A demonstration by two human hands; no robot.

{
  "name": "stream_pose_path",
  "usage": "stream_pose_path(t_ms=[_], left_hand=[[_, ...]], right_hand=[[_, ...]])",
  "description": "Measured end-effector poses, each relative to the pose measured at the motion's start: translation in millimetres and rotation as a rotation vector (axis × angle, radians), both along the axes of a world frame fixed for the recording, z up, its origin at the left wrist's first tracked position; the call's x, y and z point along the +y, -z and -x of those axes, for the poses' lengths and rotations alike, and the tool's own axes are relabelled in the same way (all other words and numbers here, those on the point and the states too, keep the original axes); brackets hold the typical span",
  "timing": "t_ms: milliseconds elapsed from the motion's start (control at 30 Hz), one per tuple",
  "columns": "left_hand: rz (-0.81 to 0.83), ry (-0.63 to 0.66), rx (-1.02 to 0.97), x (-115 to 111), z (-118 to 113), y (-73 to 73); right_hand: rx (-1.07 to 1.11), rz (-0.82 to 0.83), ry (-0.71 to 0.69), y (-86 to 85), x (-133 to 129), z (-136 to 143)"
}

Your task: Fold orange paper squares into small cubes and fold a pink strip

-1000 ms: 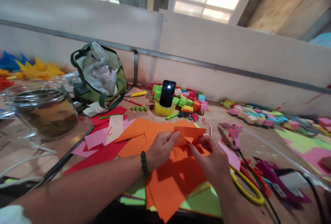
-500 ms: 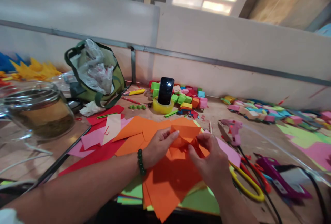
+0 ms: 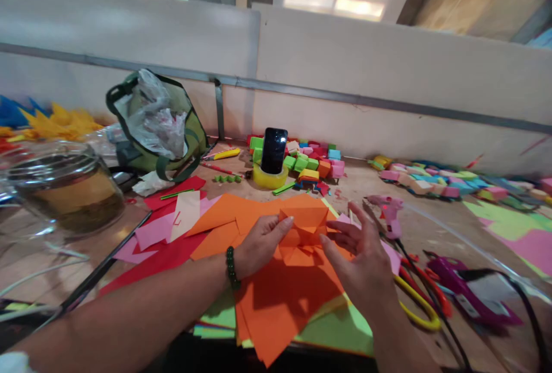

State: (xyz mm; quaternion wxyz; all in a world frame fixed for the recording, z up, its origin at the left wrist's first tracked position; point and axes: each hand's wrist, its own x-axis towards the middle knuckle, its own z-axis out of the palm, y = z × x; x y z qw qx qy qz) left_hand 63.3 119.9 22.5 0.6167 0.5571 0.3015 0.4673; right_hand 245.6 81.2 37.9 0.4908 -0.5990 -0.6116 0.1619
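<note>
Fingers (image 3: 284,227) of the left hand (image 3: 256,246) are pinched on folded orange paper (image 3: 305,222), its length roughly parallel to the brown surface's (image 3: 356,180) near edge, the right hand (image 3: 368,265) (contact unclear) spread just beside.

dark green beaded bracelet (image 3: 232,268), left wrist (image 3: 245,261), white sleeve edge (image 3: 15,362)

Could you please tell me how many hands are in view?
2: the left hand grips the folded orange paper, and the right hand is loosely open at its right edge.
</note>
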Motion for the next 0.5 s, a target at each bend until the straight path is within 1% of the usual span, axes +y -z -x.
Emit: stream_pose_path(t_ms=[67, 133, 167, 233, 300, 367, 433, 500], left_hand=[[-0.017, -0.01, 0.001, 2, 1, 1.2], [-0.059, -0.064, 0.011, 4, 2, 1.9], [-0.082, -0.093, 0.02, 4, 2, 2.0], [-0.118, -0.123, 0.041, 4, 2, 1.3], [-0.133, -0.098, 0.059, 2, 1, -0.1], [-0.133, -0.037, 0.062, -1, 0, -1.9], [-0.124, 0.012, 0.057, -3, 0, -3.1], [-0.12, 0.014, 0.064, -4, 0, -3.6]], right_hand=[[0.031, 0.037, -0.002, -0.9, 0, -1], [0.052, 0.022, 0.009, -1.8, -1, -2], [0.039, -0.001, 0.011, -2.4, -2, -2], [-0.068, -0.056, 0.007, -3.5, -4, 1], [-0.236, -0.093, 0.001, -4.3, -6, 7], [-0.375, -0.112, 0.022, -4.8, -7, 12], [-0.441, -0.104, 0.043, -5.1, -7, 14], [-0.454, -0.088, 0.061, -5.5, -7, 12]])
